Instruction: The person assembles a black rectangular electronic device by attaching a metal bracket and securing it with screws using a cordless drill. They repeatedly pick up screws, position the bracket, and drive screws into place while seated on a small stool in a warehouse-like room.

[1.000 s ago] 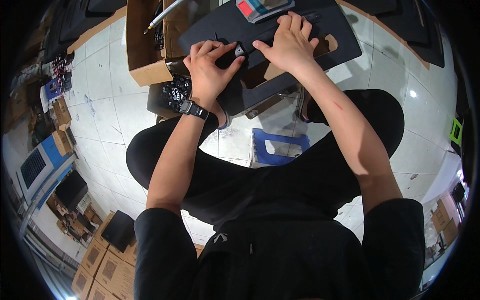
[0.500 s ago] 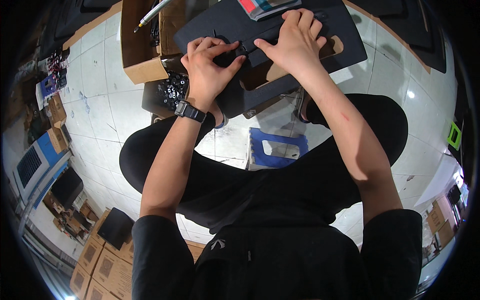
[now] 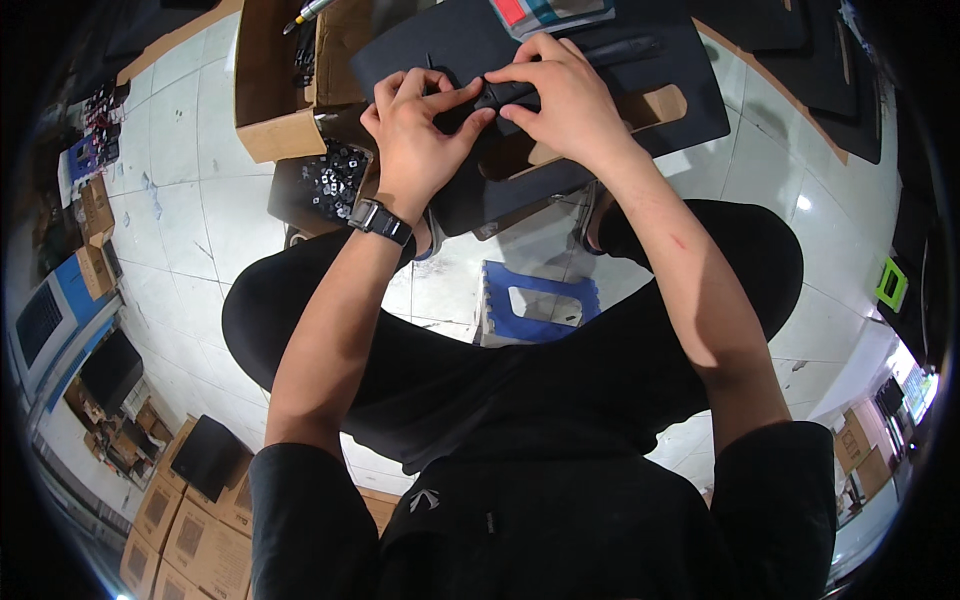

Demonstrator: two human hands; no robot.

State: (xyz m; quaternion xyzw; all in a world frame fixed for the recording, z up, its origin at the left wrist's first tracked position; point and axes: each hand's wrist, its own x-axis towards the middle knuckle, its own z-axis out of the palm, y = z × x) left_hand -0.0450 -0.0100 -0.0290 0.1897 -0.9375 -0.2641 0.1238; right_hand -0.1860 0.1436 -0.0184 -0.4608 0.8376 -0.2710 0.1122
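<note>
My left hand (image 3: 415, 135) pinches one end of a dark black part (image 3: 512, 94) between thumb and forefinger. My right hand (image 3: 568, 98) grips the same part just to the right, thumb below and fingers above. Its exact kind is unclear, being black on black. Under both hands lies a black board (image 3: 690, 65) with oblong cut-outs, brown cardboard showing through them. A longer black strip (image 3: 630, 48) lies on the board beyond my right hand. Beside my left hand, a small thin black piece (image 3: 430, 62) sticks up.
An open cardboard box (image 3: 270, 140) stands left of the board, a silver pen-like tool (image 3: 310, 12) over it. Below is a container of small black-and-white pieces (image 3: 340, 180). A red, white and teal package (image 3: 560, 15) lies at the far edge. A blue stool (image 3: 535, 325) stands between my legs.
My right hand has drawn back from along the strip and curled its fingers round the part beside my left hand. My left hand keeps its pinch. The view has shifted slightly.
</note>
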